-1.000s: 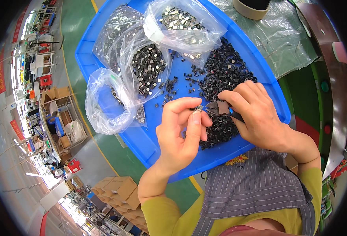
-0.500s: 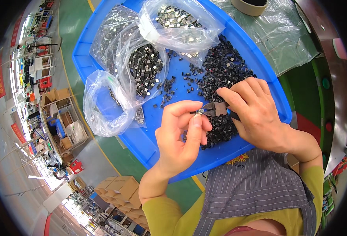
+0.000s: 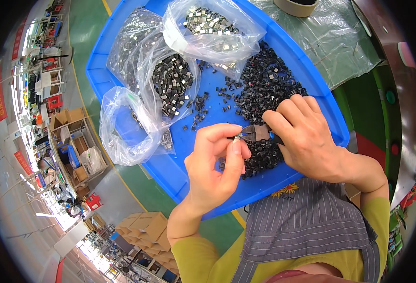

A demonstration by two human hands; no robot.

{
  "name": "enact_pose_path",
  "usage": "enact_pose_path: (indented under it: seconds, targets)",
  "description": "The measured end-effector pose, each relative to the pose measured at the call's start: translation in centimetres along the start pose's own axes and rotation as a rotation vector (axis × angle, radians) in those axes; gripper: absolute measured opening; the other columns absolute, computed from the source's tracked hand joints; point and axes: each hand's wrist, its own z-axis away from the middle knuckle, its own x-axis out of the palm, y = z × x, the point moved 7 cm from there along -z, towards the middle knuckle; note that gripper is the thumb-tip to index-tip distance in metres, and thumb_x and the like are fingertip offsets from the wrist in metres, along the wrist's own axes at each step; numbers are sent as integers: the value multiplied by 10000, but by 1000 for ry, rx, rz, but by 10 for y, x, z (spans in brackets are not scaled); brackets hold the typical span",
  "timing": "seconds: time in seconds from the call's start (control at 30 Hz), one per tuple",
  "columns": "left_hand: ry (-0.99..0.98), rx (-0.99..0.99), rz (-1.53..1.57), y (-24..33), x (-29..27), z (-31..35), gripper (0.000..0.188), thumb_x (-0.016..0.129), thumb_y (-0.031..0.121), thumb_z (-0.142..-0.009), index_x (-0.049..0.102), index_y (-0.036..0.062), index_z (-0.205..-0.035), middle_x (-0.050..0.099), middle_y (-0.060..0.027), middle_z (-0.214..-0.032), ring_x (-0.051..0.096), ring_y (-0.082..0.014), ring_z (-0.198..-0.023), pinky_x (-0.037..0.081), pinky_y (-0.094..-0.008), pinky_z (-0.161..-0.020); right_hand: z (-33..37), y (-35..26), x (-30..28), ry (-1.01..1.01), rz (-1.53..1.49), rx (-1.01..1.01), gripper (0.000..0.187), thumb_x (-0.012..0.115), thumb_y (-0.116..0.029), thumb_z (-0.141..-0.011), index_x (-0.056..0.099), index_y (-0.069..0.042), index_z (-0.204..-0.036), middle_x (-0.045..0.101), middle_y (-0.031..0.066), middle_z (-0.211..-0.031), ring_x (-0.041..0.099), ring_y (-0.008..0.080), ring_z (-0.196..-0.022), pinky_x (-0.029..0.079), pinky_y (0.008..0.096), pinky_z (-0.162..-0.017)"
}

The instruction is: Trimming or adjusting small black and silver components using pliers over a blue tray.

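Note:
My left hand (image 3: 216,165) pinches a small dark part (image 3: 236,137) between thumb and index finger. My right hand (image 3: 307,137) is wrapped round a pair of pliers (image 3: 261,132) with a brown band near the jaws and a bit of blue by the handle. The jaw tips meet the small part at my left fingertips; the exact contact is too small to make out. Both hands are over a blue tray (image 3: 170,184). Beneath the pliers a heap of small black parts (image 3: 264,94) spreads along the tray's right side.
Clear plastic bags hold small parts: silvery ones (image 3: 212,21) at the top, dark ones (image 3: 172,78) in the middle. A mostly slack bag (image 3: 125,127) lies at the tray's left edge. A tape roll (image 3: 296,6) sits on plastic sheeting (image 3: 333,47). Cardboard boxes (image 3: 144,231) stand lower left.
The pliers have shifted slightly left and their jaws look tilted differently at the pinched part. Both hands keep their grips; the whole view has moved a little.

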Motion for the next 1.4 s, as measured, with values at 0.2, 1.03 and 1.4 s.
enact_pose_path:
  seconds: [0.2,1.03,1.4]
  targets:
    - [-2,4,-8,-1,2,1,247,568,-50,-888,476,-16,-1115,647,-74,-737,599,-84,-578,479,-219,-503,1,-1,6,-91,-73,4,180,595,-25,-695,517,-62,-853,460,86,-782,490,261,-765,366,368,-678]
    - [-26,-22,127,-4,6,1,248,523,-45,-925,438,-20,-1156,653,-124,-802,613,-116,-591,496,-229,-511,1,1,6,-57,-70,18,176,600,-52,-700,518,-58,-855,462,84,-784,491,253,-759,374,365,-678]
    - [-78,-12,153,-3,6,-1,227,501,-44,-927,433,-12,-1141,644,-133,-815,625,-131,-608,508,-241,-524,6,3,13,-198,-256,57,190,599,-7,-723,495,-33,-880,495,116,-796,519,296,-754,406,396,-668]
